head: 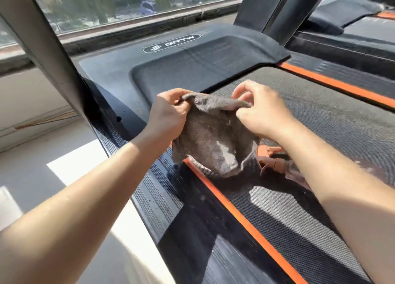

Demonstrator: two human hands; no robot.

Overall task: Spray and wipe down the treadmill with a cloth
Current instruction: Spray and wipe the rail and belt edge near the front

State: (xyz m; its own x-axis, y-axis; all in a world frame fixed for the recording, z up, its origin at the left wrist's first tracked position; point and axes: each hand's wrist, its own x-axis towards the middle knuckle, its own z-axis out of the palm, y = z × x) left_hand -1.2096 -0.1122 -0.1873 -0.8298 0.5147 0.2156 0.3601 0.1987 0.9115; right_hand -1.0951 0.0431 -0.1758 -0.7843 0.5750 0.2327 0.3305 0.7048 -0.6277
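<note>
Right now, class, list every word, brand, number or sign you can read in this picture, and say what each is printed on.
"BRTW": white letters beside a striped emblem, inside an oval outline on the treadmill's black motor cover.
Spray bottle: mostly hidden; no label shows.
Grey cloth: no text.

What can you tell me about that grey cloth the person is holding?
The cloth is grey-brown and fuzzy, like towelling, and crumpled. The left hand and right hand pinch its upper edge, so it hangs as a loose pouch over the orange stripe of the treadmill. Sunlight brightens its lower folds. Whether its bottom touches the treadmill cannot be told.
</note>
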